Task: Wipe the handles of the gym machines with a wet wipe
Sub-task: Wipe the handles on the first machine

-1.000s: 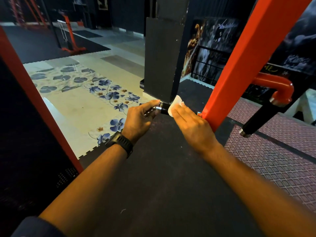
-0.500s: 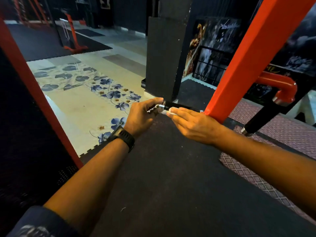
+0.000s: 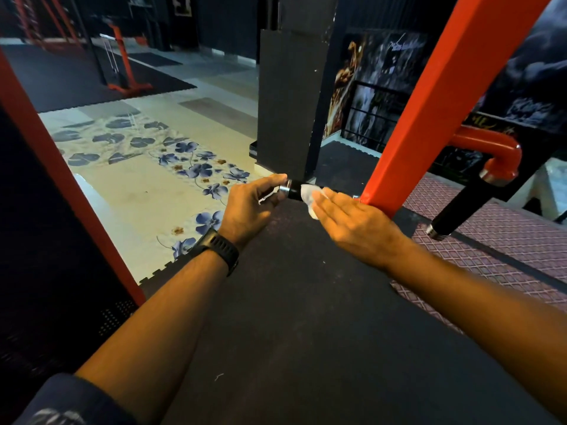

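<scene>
A short black handle (image 3: 294,190) with a metal end cap sticks out sideways from the red machine post (image 3: 429,111). My left hand (image 3: 251,207), with a black watch on its wrist, pinches the capped end between thumb and fingertips. A white wet wipe (image 3: 307,197) is draped over the handle. My right hand (image 3: 352,222) lies on top with straight fingers and presses the wipe against the bar; its thumb is hidden. A second black handle (image 3: 460,207) hangs from a red elbow pipe (image 3: 497,157) on the right.
A black pillar (image 3: 288,102) stands just behind the handle. A red-edged dark frame (image 3: 61,185) rises on the left. Below me lies a black rubber mat (image 3: 291,302), with a floral floor (image 3: 153,179) to the left and a diamond-pattern mat (image 3: 506,240) to the right.
My right hand has slid back along the handle towards the red post, and its fingers have flattened over the wipe. The left hand keeps hold of the capped end.
</scene>
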`<action>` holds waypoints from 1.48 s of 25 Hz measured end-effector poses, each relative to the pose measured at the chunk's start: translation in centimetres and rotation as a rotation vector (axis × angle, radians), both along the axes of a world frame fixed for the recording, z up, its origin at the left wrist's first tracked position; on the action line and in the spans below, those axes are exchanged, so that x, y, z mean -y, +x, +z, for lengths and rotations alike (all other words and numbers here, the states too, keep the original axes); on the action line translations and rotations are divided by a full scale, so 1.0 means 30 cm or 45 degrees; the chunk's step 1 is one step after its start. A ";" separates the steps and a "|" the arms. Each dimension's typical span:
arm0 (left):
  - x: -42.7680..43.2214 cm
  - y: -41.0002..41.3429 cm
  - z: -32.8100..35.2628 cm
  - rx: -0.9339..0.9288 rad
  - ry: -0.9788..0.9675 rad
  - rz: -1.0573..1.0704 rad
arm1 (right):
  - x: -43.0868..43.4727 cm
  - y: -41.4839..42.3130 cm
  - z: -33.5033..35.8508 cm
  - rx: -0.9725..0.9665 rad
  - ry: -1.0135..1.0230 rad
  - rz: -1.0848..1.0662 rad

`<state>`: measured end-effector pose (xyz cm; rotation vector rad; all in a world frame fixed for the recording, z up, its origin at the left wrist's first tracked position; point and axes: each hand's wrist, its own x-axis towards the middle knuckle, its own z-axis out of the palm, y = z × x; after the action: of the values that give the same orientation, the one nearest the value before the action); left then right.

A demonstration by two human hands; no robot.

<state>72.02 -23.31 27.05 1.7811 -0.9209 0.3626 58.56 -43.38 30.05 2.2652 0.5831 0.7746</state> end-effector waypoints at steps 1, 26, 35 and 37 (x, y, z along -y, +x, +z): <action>0.004 -0.001 -0.002 -0.005 -0.016 0.007 | -0.016 0.004 0.007 0.071 0.142 -0.020; -0.008 -0.019 0.000 -0.032 -0.008 -0.011 | -0.239 0.099 0.218 -0.411 1.045 -1.028; -0.006 -0.024 -0.003 0.007 -0.044 -0.014 | -0.183 -0.010 0.067 -0.059 0.770 -0.449; -0.005 -0.029 0.005 -0.001 -0.049 -0.022 | -0.111 -0.032 0.010 0.086 0.641 -0.179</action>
<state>71.16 -23.17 27.20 1.7368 -0.9224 0.3659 57.60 -40.06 30.36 2.6845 0.2044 1.0083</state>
